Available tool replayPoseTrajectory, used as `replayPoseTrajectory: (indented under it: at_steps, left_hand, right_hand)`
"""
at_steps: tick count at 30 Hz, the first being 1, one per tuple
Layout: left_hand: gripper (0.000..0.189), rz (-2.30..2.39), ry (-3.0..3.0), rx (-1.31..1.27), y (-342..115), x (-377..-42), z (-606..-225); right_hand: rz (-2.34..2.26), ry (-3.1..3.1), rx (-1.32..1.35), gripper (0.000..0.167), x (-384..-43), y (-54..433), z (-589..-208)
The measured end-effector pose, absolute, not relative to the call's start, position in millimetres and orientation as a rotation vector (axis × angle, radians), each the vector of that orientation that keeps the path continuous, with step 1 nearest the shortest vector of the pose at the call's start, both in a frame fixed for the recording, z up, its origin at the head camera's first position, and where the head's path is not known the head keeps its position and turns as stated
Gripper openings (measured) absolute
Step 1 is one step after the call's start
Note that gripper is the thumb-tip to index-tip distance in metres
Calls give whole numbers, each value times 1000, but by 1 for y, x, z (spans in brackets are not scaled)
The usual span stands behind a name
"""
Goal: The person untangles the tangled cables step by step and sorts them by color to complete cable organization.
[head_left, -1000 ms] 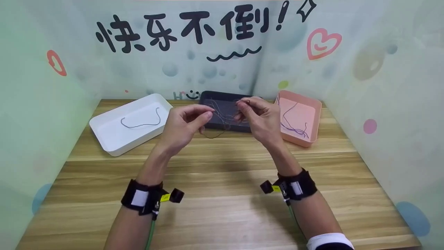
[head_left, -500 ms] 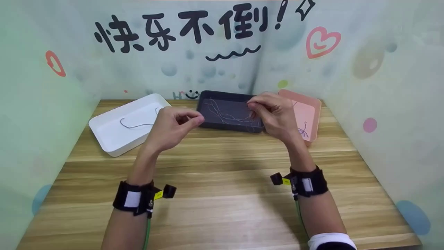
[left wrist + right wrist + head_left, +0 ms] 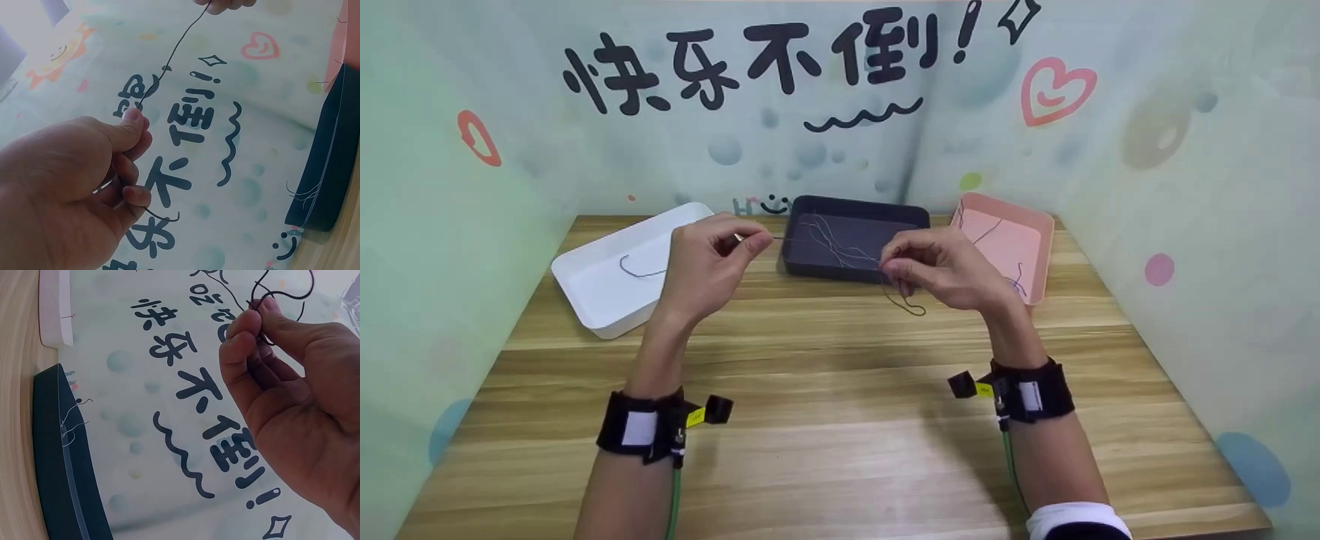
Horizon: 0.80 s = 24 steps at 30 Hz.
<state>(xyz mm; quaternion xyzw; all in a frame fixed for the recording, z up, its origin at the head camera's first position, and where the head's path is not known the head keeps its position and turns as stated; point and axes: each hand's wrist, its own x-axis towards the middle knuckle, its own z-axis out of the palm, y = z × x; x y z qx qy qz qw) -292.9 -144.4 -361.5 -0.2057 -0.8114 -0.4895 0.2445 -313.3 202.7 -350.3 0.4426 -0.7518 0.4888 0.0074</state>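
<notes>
A thin dark string runs between the two hands, raised in front of the trays. My left hand pinches it between thumb and forefinger; its short tail comes out past the curled lower fingers in the left wrist view. My right hand pinches the gathered part of the string between thumb and fingertips. A loose loop hangs below the right fingers, and in the right wrist view loops of string stand out around the fingertips. Between the hands in the head view, most of the string is too thin to make out.
On the wooden table, a white tray at left holds a dark string. Behind the hands, a black tray holds several pale strings. A pink tray at right, partly behind the right hand, holds several dark strings. Printed cloth walls surround the table.
The hands have moved apart, the left one to the left and the right one to the right, then lower. A loop of string now hangs below the right hand.
</notes>
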Motion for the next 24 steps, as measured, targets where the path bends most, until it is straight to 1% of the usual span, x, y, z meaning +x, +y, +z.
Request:
replayPoseTrajectory:
  at_steps: [6, 12, 17, 21, 24]
  left_hand:
    - [13, -1329, -2176, -537, -145, -294, -362]
    - [15, -1315, -2174, -536, -146, -295, -362]
    - [13, -1307, -2186, -565, -149, -295, -363]
    - [10, -1309, -2197, -572, -152, -296, -364]
    - [13, -1304, -2209, -571, -154, -297, -364]
  right_hand:
    - [1565, -2425, 1430, 8, -313, 202, -350]
    - [1633, -2436, 1348, 11, -313, 200, -350]
    - [1660, -2371, 1300, 9, -316, 203, -354]
    - [1625, -2418, 1307, 9, -316, 205, -353]
    - [1593, -2493, 1319, 10, -316, 206, -351]
